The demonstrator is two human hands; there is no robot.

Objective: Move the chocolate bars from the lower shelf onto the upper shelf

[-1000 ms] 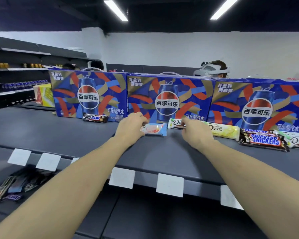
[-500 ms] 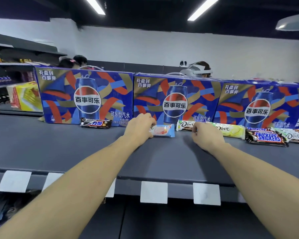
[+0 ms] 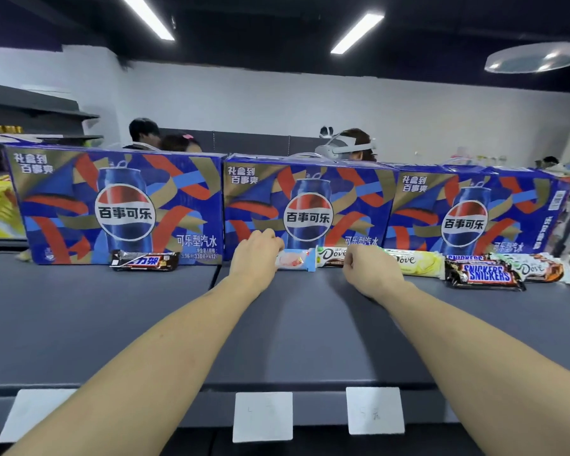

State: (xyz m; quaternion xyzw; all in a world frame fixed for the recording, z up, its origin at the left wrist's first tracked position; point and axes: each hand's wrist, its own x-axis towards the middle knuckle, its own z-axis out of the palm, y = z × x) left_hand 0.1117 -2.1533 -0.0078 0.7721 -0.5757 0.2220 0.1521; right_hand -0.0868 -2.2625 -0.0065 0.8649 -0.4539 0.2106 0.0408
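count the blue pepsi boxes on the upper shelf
3, in a row along the back of the shelf: the left box, the middle box behind both hands, and the right box behind the Snickers bars. None looks hidden.

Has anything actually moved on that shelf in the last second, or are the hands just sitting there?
Hardly anything moved. The left hand still rests at the end of the pink-and-blue bar, and the right hand stays curled at the white Dove bar. The Snickers bar, the yellow Dove bar and the Pepsi boxes lie as before. Only the camera tilted up, so the lower shelf dropped out of view.
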